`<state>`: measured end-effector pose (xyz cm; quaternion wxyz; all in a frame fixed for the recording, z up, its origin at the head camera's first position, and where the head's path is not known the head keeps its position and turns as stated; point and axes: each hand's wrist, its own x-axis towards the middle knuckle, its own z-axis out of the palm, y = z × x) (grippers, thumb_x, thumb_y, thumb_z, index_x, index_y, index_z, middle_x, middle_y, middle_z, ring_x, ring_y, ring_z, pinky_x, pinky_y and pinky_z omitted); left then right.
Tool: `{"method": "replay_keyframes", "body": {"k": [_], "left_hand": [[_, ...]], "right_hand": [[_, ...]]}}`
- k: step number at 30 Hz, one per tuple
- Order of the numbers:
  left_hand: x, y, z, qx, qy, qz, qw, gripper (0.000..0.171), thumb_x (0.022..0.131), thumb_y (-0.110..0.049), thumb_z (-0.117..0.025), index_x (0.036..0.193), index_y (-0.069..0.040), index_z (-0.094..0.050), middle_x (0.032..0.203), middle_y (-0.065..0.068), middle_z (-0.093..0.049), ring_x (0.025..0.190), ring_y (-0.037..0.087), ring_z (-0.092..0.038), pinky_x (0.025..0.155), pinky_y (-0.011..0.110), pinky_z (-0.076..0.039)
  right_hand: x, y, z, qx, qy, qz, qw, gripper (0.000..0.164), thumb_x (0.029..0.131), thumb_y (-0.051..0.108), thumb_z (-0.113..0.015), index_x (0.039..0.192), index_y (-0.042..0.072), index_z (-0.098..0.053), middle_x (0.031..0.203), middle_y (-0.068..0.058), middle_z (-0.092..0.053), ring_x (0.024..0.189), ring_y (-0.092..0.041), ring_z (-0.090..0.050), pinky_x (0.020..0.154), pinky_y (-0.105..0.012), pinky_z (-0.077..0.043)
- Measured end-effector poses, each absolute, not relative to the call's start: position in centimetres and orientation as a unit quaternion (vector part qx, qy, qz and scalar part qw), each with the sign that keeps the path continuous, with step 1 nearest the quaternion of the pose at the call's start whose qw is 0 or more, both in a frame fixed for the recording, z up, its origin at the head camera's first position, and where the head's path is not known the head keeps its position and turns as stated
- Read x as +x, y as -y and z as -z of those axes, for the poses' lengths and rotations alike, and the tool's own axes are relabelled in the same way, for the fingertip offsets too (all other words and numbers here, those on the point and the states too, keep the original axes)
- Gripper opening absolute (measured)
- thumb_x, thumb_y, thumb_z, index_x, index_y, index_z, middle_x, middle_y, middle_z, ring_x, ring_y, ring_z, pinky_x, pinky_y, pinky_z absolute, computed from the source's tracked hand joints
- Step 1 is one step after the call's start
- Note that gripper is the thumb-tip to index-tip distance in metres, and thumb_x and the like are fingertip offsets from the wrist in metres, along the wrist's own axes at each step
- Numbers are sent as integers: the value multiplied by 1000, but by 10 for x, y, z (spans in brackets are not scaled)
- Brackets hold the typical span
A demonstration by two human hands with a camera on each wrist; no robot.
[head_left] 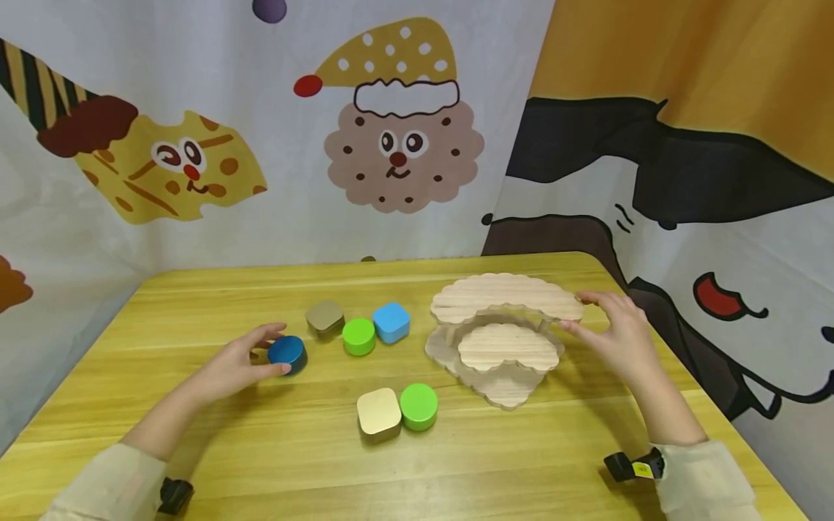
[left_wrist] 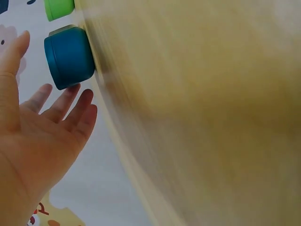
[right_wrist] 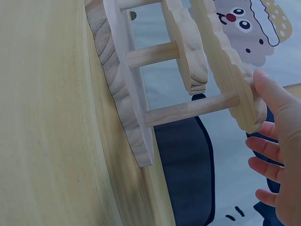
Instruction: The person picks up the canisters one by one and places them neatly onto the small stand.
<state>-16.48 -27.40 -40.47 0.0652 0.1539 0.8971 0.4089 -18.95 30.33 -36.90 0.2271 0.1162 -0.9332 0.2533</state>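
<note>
My left hand (head_left: 236, 365) is spread around a dark blue round tin (head_left: 287, 354) on the table, thumb at its near side and fingers beyond. In the left wrist view the thumb stands apart from the tin, and a fingertip seems to touch its edge. A pale wooden tiered stand (head_left: 508, 297) with scalloped edges sits at the right, its tiers raised on dowels. My right hand (head_left: 619, 336) pinches the right end of its highest tier between thumb and forefinger. In the right wrist view the other fingers hang free beside the tier (right_wrist: 249, 108).
Between tin and stand are a brownish-gold square tin (head_left: 325, 318), a green round tin (head_left: 359, 336) and a light blue square tin (head_left: 392, 323). Nearer the front, a gold square tin (head_left: 379, 414) touches another green round tin (head_left: 419, 407). A printed curtain (head_left: 293, 239) hangs behind the table.
</note>
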Motion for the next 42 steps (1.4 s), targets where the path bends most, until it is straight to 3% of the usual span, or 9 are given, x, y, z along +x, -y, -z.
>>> {"method": "replay_keyframes", "body": {"k": [5, 24, 36, 42], "left_hand": [[-165, 274, 404, 157, -897, -406, 71, 76, 87, -29, -73, 144, 3, -35, 129, 24, -50, 112, 39, -50, 85, 48, -49], [-168, 276, 406, 163, -892, -412, 87, 66, 89, -19, -71, 140, 7, -39, 124, 21, -54, 105, 33, -54, 77, 32, -51], [-170, 273, 402, 152, -892, -414, 95, 65, 88, -22, -72, 137, 7, -42, 117, 19, -56, 100, 29, -57, 78, 35, -51], [-168, 273, 400, 151, -903, -396, 73, 64, 88, -24, -72, 136, 6, -44, 116, 16, -57, 104, 30, -53, 83, 41, -48]], "right_hand": [[-189, -302, 369, 115, 934, -254, 225, 59, 81, 37, -77, 120, -3, -59, 116, -22, -59, 110, -42, -44, 90, -60, -26], [-187, -300, 369, 114, 931, -262, 227, 58, 80, 34, -78, 119, -4, -60, 115, -23, -59, 107, -41, -46, 90, -57, -31], [-187, -299, 368, 105, 932, -268, 220, 58, 81, 35, -78, 120, -4, -60, 114, -23, -59, 107, -40, -47, 88, -56, -34], [-185, -297, 367, 89, 935, -272, 211, 60, 80, 37, -78, 121, -4, -60, 114, -23, -58, 107, -39, -47, 86, -55, -35]]}}
